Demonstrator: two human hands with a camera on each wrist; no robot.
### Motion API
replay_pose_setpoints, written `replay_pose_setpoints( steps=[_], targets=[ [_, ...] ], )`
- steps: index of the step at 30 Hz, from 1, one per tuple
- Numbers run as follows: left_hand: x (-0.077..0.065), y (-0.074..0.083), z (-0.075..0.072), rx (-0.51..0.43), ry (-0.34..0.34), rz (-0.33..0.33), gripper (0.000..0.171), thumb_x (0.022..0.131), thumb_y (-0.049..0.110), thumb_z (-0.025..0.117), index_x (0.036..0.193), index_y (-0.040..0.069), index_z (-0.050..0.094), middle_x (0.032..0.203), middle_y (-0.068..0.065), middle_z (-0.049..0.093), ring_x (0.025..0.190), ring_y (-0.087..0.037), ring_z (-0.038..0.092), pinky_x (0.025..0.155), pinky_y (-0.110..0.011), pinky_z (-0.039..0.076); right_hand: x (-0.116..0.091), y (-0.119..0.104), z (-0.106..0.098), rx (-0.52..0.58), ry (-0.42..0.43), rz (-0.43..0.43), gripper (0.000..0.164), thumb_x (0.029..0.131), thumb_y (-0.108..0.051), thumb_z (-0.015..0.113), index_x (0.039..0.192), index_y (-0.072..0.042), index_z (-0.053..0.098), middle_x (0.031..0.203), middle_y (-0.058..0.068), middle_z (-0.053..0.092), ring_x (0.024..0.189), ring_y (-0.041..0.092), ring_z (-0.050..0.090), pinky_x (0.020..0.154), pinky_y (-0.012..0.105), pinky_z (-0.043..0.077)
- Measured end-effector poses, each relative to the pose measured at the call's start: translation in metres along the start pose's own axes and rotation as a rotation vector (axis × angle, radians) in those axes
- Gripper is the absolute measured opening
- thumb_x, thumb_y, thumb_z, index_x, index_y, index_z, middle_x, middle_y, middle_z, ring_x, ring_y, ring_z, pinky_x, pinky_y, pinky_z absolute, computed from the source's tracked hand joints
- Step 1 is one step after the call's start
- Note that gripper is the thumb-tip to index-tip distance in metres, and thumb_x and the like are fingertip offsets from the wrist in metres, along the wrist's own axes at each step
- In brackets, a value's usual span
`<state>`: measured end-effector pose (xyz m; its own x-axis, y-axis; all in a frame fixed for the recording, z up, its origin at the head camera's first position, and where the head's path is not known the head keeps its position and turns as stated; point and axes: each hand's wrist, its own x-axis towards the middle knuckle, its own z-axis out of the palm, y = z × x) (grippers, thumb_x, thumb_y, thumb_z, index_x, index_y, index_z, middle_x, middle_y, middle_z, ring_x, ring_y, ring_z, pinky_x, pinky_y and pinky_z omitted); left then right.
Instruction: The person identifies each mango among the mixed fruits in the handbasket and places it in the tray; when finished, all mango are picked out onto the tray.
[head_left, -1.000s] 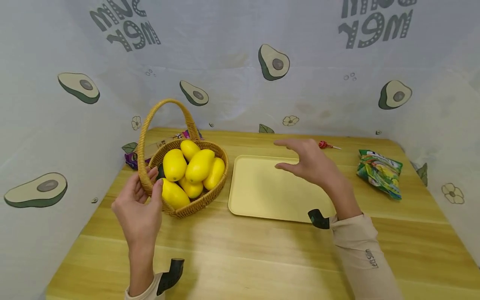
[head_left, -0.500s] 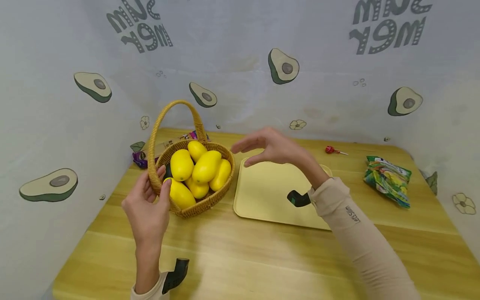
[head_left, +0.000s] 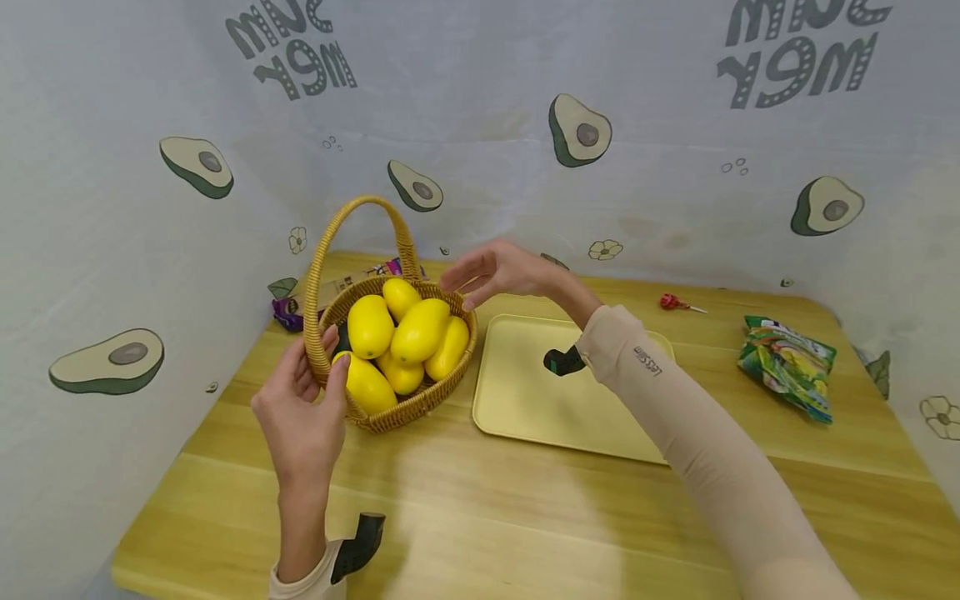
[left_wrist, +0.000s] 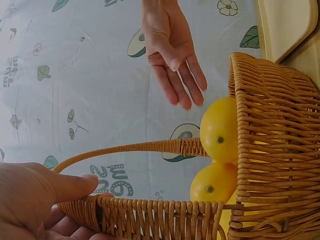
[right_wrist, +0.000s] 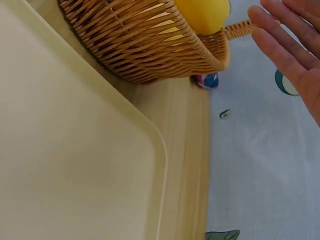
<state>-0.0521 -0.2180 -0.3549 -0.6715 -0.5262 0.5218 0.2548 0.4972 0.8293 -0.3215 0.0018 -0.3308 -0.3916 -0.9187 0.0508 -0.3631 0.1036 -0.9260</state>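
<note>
A wicker basket (head_left: 420, 407) with a tall arched handle stands on the left of the table, holding several yellow mangoes (head_left: 420, 332). Part of a dark green thing (head_left: 342, 338) shows among them, mostly covered. My left hand (head_left: 303, 421) grips the handle low on its near left side, thumb and fingers around it in the left wrist view. My right hand (head_left: 501, 271) hovers by the basket's far right rim with fingers extended, palm turned toward the fruit. In the right wrist view, the fingers (right_wrist: 280, 52) hold nothing and are apart from the nearest mango (right_wrist: 205, 15).
A shallow yellow tray (head_left: 525, 417) lies right of the basket, under my right forearm. Behind the basket is a brown and purple package (head_left: 288, 312). A red lollipop (head_left: 671, 302) and a green snack bag (head_left: 787, 367) lie to the right. Printed cloth surrounds the table's back and sides.
My right hand has moved left from above the tray to the basket's far right rim. The left hand keeps its hold on the handle. The head view has shifted slightly.
</note>
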Motion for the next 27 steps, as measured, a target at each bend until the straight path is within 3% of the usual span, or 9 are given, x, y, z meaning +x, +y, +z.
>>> replay_pose_setpoints(
  steps=[6, 14, 27],
  targets=[
    [0.0, -0.001, 0.001, -0.016, -0.002, 0.013, 0.04, 0.096, -0.008, 0.076, 0.136, -0.007, 0.07, 0.129, -0.012, 0.077, 0.121, -0.026, 0.074, 0.098, -0.021, 0.059, 0.023, 0.0, -0.004, -0.058, -0.063, 0.039, 0.047, 0.094, 0.01, 0.077, 0.139, 0.01, 0.066, 0.142, 0.024, 0.068, 0.135, 0.036, 0.065, 0.111, 0.042, 0.057],
    [0.001, -0.004, 0.0, -0.008, -0.001, 0.049, 0.041, 0.095, -0.009, 0.076, 0.135, -0.008, 0.069, 0.129, -0.016, 0.076, 0.121, -0.028, 0.074, 0.097, -0.02, 0.059, 0.048, 0.0, -0.006, -0.118, -0.117, 0.135, 0.046, 0.093, 0.009, 0.079, 0.138, 0.008, 0.069, 0.14, 0.023, 0.07, 0.133, 0.035, 0.066, 0.112, 0.04, 0.057],
    [0.0, -0.005, 0.001, 0.004, -0.004, 0.059, 0.041, 0.096, -0.009, 0.076, 0.136, -0.008, 0.069, 0.13, -0.016, 0.076, 0.121, -0.028, 0.074, 0.096, -0.018, 0.058, 0.065, 0.001, -0.003, -0.186, -0.185, 0.228, 0.048, 0.091, 0.004, 0.083, 0.138, 0.003, 0.072, 0.139, 0.017, 0.072, 0.131, 0.033, 0.068, 0.11, 0.039, 0.059]
  ],
)
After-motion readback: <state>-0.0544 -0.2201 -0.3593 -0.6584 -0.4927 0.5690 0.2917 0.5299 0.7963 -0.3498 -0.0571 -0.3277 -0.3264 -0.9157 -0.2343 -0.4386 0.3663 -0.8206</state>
